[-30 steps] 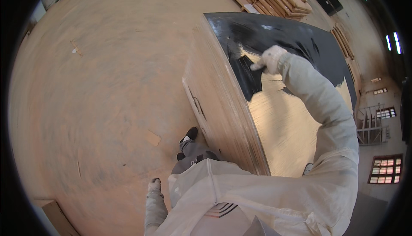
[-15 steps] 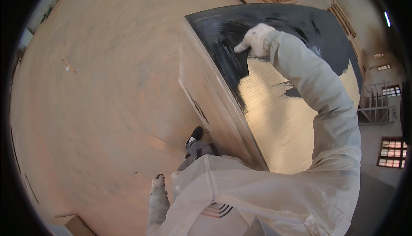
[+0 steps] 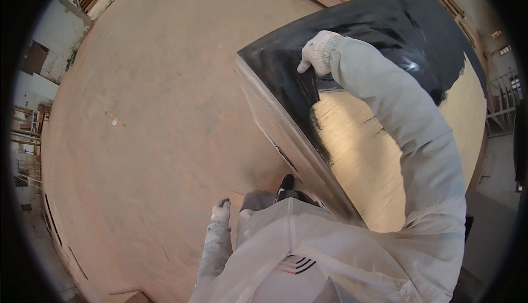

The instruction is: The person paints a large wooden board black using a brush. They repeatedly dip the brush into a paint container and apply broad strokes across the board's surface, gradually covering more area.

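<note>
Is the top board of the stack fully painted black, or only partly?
Only partly. The top board is black around the right hand; the nearer area is bare wood.

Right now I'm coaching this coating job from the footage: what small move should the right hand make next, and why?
Probably draw the right hand back toward the body, onto the bare wood just below the black coat. The glove rests on the black near the panel's left edge, and the black's lower border there is ragged, with uncoated board beyond.
</note>
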`<state>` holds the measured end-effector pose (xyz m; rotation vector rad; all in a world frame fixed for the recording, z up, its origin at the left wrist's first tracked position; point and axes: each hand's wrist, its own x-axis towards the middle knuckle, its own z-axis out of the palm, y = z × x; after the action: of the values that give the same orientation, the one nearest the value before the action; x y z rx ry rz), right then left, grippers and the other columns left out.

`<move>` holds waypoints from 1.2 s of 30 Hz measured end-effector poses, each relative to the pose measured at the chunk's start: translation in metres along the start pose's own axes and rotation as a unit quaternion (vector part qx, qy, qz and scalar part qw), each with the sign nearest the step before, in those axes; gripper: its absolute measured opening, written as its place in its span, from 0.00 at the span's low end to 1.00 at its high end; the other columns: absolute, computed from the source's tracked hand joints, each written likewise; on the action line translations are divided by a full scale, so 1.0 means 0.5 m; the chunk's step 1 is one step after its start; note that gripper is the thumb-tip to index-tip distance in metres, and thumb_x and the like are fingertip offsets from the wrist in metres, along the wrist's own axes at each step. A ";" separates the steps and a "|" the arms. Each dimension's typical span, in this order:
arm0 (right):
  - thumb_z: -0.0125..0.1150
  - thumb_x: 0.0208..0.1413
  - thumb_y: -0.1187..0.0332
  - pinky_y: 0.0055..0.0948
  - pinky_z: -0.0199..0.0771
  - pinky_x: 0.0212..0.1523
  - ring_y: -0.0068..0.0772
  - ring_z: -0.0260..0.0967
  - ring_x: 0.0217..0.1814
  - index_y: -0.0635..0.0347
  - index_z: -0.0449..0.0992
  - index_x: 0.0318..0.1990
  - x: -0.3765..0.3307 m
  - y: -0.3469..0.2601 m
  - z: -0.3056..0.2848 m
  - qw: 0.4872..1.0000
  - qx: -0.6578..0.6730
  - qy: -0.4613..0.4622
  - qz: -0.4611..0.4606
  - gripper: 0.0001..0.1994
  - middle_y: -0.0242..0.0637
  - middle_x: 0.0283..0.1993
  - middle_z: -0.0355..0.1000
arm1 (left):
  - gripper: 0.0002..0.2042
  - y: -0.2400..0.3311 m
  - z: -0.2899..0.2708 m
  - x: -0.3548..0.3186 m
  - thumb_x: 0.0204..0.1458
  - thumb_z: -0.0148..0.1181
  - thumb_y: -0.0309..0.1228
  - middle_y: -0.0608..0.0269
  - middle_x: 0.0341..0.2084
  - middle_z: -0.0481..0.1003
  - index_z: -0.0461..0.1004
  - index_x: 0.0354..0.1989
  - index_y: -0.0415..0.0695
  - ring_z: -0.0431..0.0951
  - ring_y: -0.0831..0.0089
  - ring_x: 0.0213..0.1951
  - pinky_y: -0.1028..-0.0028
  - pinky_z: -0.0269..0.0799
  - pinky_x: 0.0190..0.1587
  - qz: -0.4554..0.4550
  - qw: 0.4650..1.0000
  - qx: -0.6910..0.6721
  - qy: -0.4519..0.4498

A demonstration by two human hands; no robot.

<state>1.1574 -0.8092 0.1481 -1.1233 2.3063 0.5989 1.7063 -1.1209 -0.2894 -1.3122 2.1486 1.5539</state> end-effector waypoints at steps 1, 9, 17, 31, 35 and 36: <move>0.67 0.51 0.73 0.42 0.84 0.58 0.44 0.83 0.59 0.26 0.81 0.68 0.001 0.003 -0.011 1.000 0.014 0.008 0.017 0.35 0.35 0.60 0.84 | 0.15 0.046 0.011 0.024 0.64 0.64 0.32 0.52 0.45 0.88 0.84 0.55 0.40 0.87 0.66 0.47 0.68 0.82 0.52 0.072 0.997 0.033 -0.008; 0.62 0.63 0.68 0.35 0.71 0.75 0.46 0.75 0.71 0.41 0.73 0.75 -0.124 -0.112 0.228 0.833 0.445 0.270 0.186 0.31 0.46 0.71 0.76 | 0.13 0.685 0.043 -0.060 0.61 0.65 0.31 0.46 0.44 0.85 0.82 0.52 0.43 0.86 0.47 0.47 0.55 0.82 0.52 0.506 0.852 0.129 -0.048; 0.56 0.72 0.74 0.31 0.65 0.77 0.37 0.64 0.79 0.67 0.58 0.81 -0.027 -0.488 0.266 0.260 0.864 0.397 0.172 0.32 0.51 0.80 0.63 | 0.31 0.980 0.050 -0.149 0.59 0.66 0.37 0.47 0.54 0.82 0.68 0.71 0.43 0.85 0.47 0.49 0.53 0.83 0.50 0.588 0.718 0.246 -0.279; 0.61 0.73 0.65 0.34 0.76 0.65 0.36 0.75 0.65 0.63 0.54 0.83 -0.021 -0.576 0.093 0.257 0.889 0.366 0.102 0.36 0.46 0.73 0.71 | 0.30 1.210 0.076 0.134 0.63 0.60 0.39 0.49 0.45 0.84 0.68 0.76 0.64 0.87 0.49 0.47 0.50 0.82 0.48 0.593 0.546 0.567 -0.171; 0.62 0.71 0.67 0.30 0.83 0.52 0.31 0.80 0.52 0.62 0.65 0.78 -0.102 -0.707 0.230 0.128 0.910 0.357 0.171 0.30 0.48 0.63 0.79 | 0.26 1.197 0.115 0.028 0.66 0.55 0.38 0.50 0.43 0.87 0.69 0.75 0.63 0.88 0.49 0.46 0.50 0.82 0.48 0.580 0.495 0.620 -0.187; 0.61 0.71 0.69 0.30 0.84 0.49 0.33 0.81 0.49 0.64 0.66 0.77 -0.102 -0.742 0.284 0.091 0.899 0.386 0.185 0.29 0.48 0.60 0.80 | 0.26 1.167 0.134 -0.013 0.66 0.55 0.38 0.49 0.42 0.87 0.71 0.74 0.64 0.88 0.49 0.46 0.50 0.82 0.48 0.578 0.484 0.626 -0.199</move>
<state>1.5199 -0.9056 0.0073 0.8043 1.3863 -2.6422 1.2596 -1.0249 0.0795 1.0449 2.6091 -0.1676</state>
